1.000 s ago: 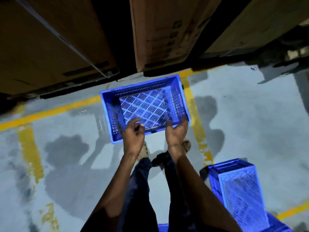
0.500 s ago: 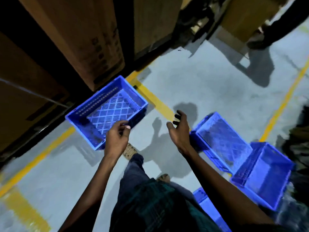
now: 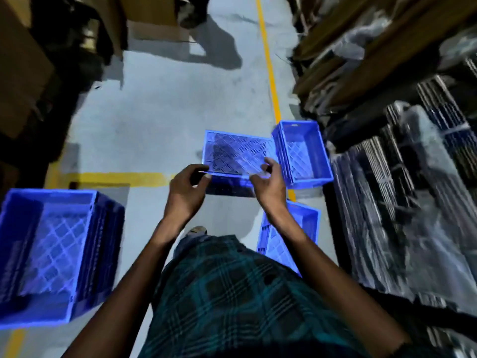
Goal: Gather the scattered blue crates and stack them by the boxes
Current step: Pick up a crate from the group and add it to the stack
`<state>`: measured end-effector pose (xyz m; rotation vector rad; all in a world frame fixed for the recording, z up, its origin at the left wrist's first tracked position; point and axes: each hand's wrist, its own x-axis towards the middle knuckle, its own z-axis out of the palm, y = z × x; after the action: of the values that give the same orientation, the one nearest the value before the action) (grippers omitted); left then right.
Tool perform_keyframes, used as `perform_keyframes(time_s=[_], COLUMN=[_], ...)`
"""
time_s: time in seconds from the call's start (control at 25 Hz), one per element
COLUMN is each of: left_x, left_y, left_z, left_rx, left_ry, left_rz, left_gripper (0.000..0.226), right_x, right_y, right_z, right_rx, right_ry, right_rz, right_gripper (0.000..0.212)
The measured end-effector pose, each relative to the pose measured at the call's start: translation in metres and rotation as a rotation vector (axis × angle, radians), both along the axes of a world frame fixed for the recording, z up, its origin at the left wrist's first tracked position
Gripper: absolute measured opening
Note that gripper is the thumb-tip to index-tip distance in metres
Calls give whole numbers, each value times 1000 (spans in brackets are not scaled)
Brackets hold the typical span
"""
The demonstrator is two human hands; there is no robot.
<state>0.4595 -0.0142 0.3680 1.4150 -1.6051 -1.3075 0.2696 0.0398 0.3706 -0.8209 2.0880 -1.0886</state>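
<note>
A blue crate (image 3: 236,153) lies on the grey floor straight ahead, its lattice bottom facing me. My left hand (image 3: 187,188) and my right hand (image 3: 268,180) are at its near edge, thumbs and curled fingers either side of that edge. Touching it on the right is an upright empty blue crate (image 3: 302,151). Another blue crate (image 3: 286,236) sits partly behind my right forearm. At the far left stands a blue crate stack (image 3: 51,254), beside the cardboard boxes (image 3: 20,60).
Plastic-wrapped dark goods (image 3: 413,189) and flattened cardboard (image 3: 361,47) line the right side. A cardboard box (image 3: 152,16) and a person's legs (image 3: 193,9) are at the top. Yellow floor lines (image 3: 268,60) cross the grey aisle.
I turned away from the crate set down by the boxes. Both hands, empty half a second ago, now reach the near edge of the crate ahead.
</note>
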Motion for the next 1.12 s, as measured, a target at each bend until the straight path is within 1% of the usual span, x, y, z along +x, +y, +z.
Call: perform_keyframes(time_s=[0.12, 0.24, 0.32, 0.44, 0.56, 0.64, 0.68, 0.8, 0.92, 1.04, 1.12], left_x=[-51, -96, -123, -164, -208, -240, -258, -301, -340, -387, -412], left_y=[-7, -22, -34, -41, -28, -10, 0, 26, 40, 41, 37], left_z=[1, -3, -8, -11, -24, -34, -36, -49, -73, -121, -155], left_rx=[-37, 26, 83, 46, 54, 76, 81, 63, 49, 15, 33], left_ry=[-30, 12, 11, -56, -102, -112, -121, -144, -241, -359, -423], left_rz=[-271, -508, -565, -701, -907, -1009, -1056, -1146, -1235, -1342, -1340], left_gripper=[19, 18, 14, 19, 22, 32, 32, 22, 18, 16, 13], right_x=[-37, -60, -66, -65, -66, -73, -80, -99, -124, -167, -186], right_y=[26, 43, 55, 79, 110, 137, 148, 174, 198, 218, 224], right_z=[7, 14, 13, 8, 7, 3, -2, -24, -58, -121, -158], right_rx=[7, -5, -20, -91, -98, -91, -86, -57, -19, -55, -65], right_ry=[41, 22, -29, -54, -30, -17, -27, -86, -123, -201, -280], right_rz=[-210, -438, -600, -805, -950, -1051, -1103, -1215, -1303, -1354, -1352], right_gripper=[50, 47, 46, 43, 40, 39, 38, 33, 31, 30, 25])
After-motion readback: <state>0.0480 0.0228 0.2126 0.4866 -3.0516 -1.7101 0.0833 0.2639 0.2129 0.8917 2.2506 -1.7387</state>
